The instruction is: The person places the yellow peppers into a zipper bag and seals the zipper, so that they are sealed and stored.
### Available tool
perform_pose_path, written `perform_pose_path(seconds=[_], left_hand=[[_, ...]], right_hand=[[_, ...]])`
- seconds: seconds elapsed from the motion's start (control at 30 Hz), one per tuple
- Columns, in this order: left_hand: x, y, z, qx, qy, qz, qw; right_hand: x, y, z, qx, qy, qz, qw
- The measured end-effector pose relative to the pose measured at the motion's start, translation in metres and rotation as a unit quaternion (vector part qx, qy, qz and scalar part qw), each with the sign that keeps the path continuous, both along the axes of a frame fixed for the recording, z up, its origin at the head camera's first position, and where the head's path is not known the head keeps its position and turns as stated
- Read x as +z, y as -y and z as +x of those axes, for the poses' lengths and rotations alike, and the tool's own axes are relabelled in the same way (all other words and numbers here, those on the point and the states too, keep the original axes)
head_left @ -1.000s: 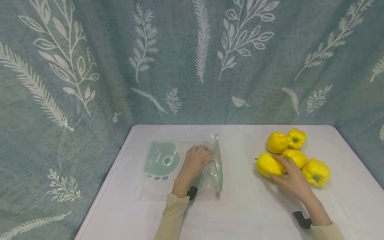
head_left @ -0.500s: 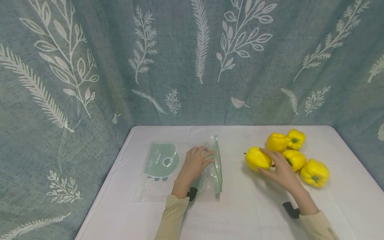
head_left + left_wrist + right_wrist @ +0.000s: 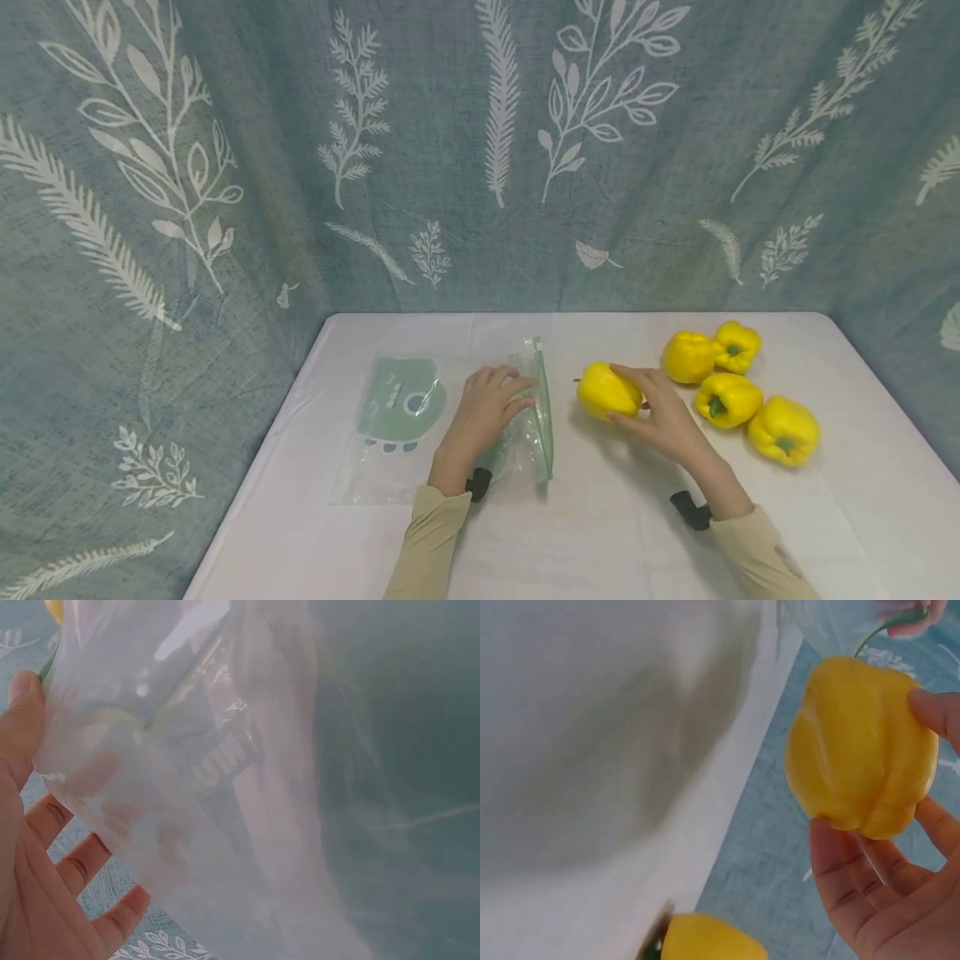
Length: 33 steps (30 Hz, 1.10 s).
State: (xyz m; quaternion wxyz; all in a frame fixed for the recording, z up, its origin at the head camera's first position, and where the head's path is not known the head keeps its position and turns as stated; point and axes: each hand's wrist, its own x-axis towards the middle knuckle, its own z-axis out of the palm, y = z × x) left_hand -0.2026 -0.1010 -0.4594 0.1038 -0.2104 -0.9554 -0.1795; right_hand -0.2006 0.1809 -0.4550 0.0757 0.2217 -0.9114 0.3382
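Note:
My right hand (image 3: 667, 421) holds a yellow bell pepper (image 3: 606, 392) above the white table, its stem pointing left. In the right wrist view the thumb lies on one side of this bell pepper (image 3: 862, 750) and the fingers on the other. A clear zip bag (image 3: 405, 400) with a green printed face lies flat at the left, its green zip edge (image 3: 545, 417) toward the right. My left hand (image 3: 487, 412) holds the bag near that edge. In the left wrist view some fingertips show through the bag's plastic (image 3: 225, 787).
Several more yellow bell peppers (image 3: 783, 429) sit together at the right of the white table (image 3: 600, 533). A blue-green curtain (image 3: 450, 158) with white leaf prints hangs behind the table and along its left side.
My right hand has carried the bell pepper left, away from the other peppers and toward the bag. The left hand has stayed in place on the bag.

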Motion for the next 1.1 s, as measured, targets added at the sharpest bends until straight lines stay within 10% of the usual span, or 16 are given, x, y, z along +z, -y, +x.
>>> perform_pose_path(seconds=[1.1], left_hand=[[-0.001, 0.001, -0.001, -0.017, -0.02, 0.028, 0.9993]], right_hand=[[-0.012, 0.045, -0.015, 0.05, 0.058, -0.053, 0.996]])
